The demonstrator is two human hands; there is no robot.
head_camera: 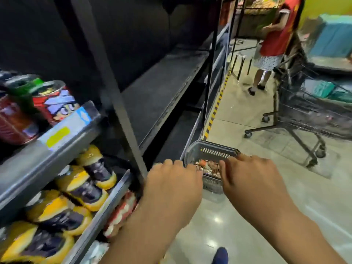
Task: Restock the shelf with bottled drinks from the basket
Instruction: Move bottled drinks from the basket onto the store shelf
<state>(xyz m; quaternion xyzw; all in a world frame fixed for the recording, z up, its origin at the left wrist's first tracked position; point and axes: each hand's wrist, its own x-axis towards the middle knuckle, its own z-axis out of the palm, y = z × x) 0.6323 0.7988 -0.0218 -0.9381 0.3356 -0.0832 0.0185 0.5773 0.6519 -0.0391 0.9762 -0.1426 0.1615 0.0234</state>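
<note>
both bare hands reach out over a grey plastic basket (210, 152) that sits on the pale floor at the centre of the frame, right against the foot of the dark shelving. the left hand (174, 184) hangs over the basket's left rim, knuckles up, fingers curled downward; the right hand (251, 180) covers its right side, fingers bent toward the inside. whether either hand grips anything i cannot tell, since the fingertips are hidden. small bottle tops (208, 167), reddish and pale, show in the basket between the two hands. the long black shelf (162, 88) running up the middle of the frame is bare. at lower left, yellow-and-dark bottles (85, 187) lie in rows; at upper left stand red cartoon-printed cans (57, 103). a shopping cart (304, 115) stands at right, and a person in a red top (276, 29) at upper right.
</note>
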